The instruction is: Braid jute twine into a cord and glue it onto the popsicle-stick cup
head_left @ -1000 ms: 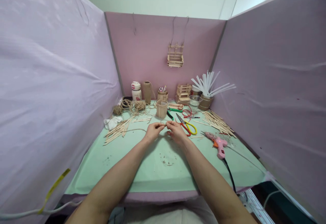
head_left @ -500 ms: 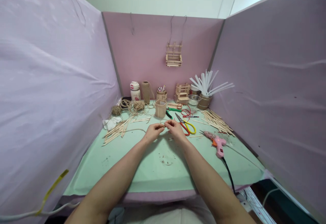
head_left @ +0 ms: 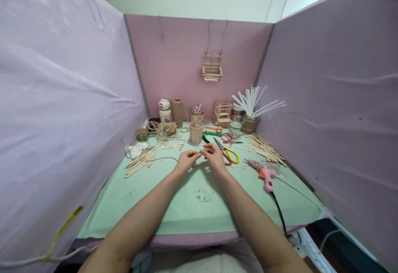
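Observation:
Over the middle of the table, my left hand (head_left: 187, 160) and my right hand (head_left: 213, 155) meet fingertip to fingertip, both pinched closed. Between them they grip a thin length of twine (head_left: 166, 158); one part trails from my left hand toward the left. The bit right at the fingertips is too small to make out clearly. Just beyond the hands stands a small wooden-stick basket (head_left: 196, 133). Close to my right hand lie scissors (head_left: 231, 155) with one yellow and one red handle.
Wooden sticks lie in piles at left (head_left: 141, 163) and right (head_left: 265, 148). A pink glue gun (head_left: 266, 175) with a black cord rests at right. Loose twine (head_left: 166, 129), a bottle (head_left: 165, 111) and a pot of white glue sticks (head_left: 250, 124) stand behind. Fabric-covered panels surround the table.
The fingers of my right hand have shifted slightly, with its fingertips a little closer to my left. Everything else stays in place.

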Motion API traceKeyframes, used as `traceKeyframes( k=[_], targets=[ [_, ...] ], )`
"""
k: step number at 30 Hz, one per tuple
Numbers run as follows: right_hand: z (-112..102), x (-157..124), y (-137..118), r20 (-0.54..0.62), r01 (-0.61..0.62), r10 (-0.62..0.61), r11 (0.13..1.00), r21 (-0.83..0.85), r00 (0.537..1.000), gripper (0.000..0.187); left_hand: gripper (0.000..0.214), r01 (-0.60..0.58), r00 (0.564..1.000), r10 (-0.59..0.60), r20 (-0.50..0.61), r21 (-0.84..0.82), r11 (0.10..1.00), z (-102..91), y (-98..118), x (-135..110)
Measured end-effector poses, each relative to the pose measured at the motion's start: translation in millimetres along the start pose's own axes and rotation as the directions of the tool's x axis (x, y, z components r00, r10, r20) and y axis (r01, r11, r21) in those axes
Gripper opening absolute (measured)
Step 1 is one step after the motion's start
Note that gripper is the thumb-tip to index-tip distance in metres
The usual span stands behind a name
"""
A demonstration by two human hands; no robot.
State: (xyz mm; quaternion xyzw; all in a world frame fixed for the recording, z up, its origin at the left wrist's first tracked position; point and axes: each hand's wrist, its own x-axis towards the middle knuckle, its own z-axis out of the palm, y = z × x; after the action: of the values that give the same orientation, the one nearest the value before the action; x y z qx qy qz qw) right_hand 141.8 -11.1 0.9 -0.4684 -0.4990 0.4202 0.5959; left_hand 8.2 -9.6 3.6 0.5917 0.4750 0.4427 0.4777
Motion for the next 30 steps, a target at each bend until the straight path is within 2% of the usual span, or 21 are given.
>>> traceKeyframes(
  k=[13, 18, 23, 26, 30],
  targets=[
    [3.1, -2.7, 4.9, -0.002, 0.092, -0.092, 0.992, -0.082, 0.996, 0.028, 0.023, -0.140, 0.972, 0.143, -0.186, 0.029, 0.990, -0.3, 0.6, -0.4],
    [2.5, -1.5, 6.6, -0.004, 0.076, -0.077, 0.990, -0.122, 0.997, 0.028, 0.023, -0.168, 0.972, 0.162, -0.171, -0.023, 0.986, -0.2, -1.8, 1.8],
    [1.7, -0.9, 4.0, 0.016, 0.050, -0.049, 0.997, -0.066, 0.999, 0.031, 0.035, -0.041, 0.998, 0.034, -0.047, -0.169, 0.985, -1.5, -1.8, 3.6],
    [1.6, -1.3, 2.4, 0.010, 0.131, -0.132, 0.979, -0.155, 0.991, 0.022, 0.038, -0.031, 0.997, 0.018, -0.077, -0.174, 0.984, -1.7, -1.6, 3.2],
    [2.4, -3.7, -0.6, 0.011, 0.207, -0.213, 0.938, -0.277, 0.977, 0.016, 0.034, -0.092, 0.987, 0.075, -0.140, -0.121, 0.988, -1.9, -3.1, 3.4]
  ],
)
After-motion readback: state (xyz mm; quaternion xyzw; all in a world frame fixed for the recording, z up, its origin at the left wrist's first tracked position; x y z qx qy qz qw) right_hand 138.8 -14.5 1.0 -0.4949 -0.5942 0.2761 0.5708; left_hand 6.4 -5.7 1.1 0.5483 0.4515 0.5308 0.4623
